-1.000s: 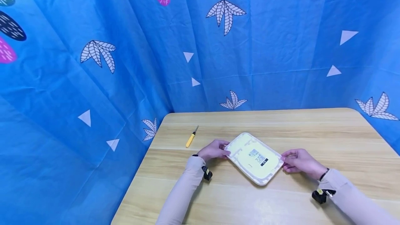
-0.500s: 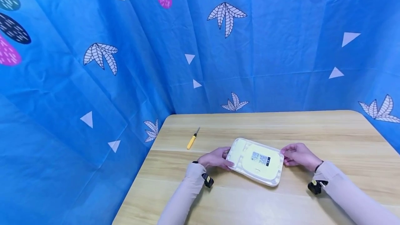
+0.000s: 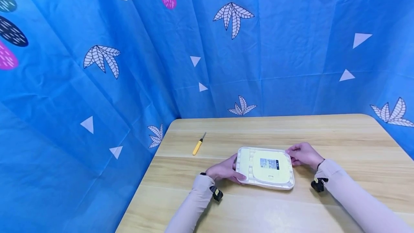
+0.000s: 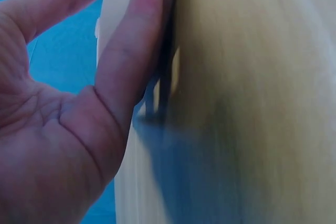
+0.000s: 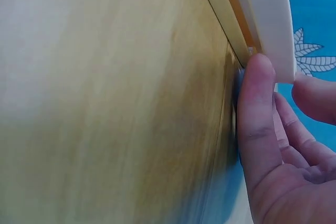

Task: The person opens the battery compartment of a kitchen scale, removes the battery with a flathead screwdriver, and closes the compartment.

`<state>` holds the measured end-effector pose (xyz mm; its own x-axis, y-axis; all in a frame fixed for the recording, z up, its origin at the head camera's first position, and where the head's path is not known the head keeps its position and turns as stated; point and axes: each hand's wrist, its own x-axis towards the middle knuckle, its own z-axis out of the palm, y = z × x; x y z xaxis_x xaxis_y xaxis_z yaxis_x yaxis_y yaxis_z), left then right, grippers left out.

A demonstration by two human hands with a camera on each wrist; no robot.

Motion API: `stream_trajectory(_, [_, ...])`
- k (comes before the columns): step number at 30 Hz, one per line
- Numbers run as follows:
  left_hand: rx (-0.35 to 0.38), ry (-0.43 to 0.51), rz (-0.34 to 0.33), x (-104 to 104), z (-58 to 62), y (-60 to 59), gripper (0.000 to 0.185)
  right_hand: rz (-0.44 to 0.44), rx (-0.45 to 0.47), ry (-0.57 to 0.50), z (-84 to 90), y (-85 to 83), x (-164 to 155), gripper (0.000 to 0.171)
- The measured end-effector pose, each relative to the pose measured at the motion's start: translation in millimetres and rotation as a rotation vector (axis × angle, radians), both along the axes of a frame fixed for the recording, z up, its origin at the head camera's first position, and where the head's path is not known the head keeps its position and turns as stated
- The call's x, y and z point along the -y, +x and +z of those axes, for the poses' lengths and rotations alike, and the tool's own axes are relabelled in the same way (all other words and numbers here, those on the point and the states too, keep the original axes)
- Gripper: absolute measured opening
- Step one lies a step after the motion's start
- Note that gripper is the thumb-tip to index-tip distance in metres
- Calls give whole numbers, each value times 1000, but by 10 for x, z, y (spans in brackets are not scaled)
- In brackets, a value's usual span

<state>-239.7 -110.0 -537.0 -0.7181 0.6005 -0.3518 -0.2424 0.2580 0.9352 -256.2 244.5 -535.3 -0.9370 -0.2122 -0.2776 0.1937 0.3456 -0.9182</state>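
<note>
moved: tray [image 3: 265, 168] turned square to the table edge
hands: left hand [image 3: 223, 170] and right hand [image 3: 302, 155] pinch its short ends
handling: probably light, stiff plastic; hold by the rims

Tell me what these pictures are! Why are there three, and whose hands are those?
They are a person's two bare hands; there is no machine. The big picture comes from a camera worn on the head, looking down at a wooden table with blue patterned cloth hung behind it. The two close-up pictures come from small cameras strapped to the wrists, so they show fingers from very near.

On the table lies a flat pale box with a small label on top. The left hand holds its left edge, and the right hand holds its far right corner. In the wrist pictures you can see fingers and thumb pinching the rim; that is the grip. A little yellow-handled tool lies off to the left, untouched.
</note>
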Motion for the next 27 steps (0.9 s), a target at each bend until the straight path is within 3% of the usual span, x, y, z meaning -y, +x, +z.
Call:
stream_trajectory(9, [0,9,16,-18,11,52,88,16,-13,10,-17,-31,11,39])
stream_trajectory(15, [5,19,23,-9,5,37,95,11,-9,14,-4,-29,18,38])
stream_trajectory(20, [18,18,23,49,19,-1,90,5,5,33,-7,-43,13,39])
stream_trajectory(24, [-2,-20,64,125,19,-73,80,-14,10,34,-43,-58,7,40])
stream_trajectory(27, [6,-22,121,178,-48,-123,71,-9,8,27,-81,-52,14,41])
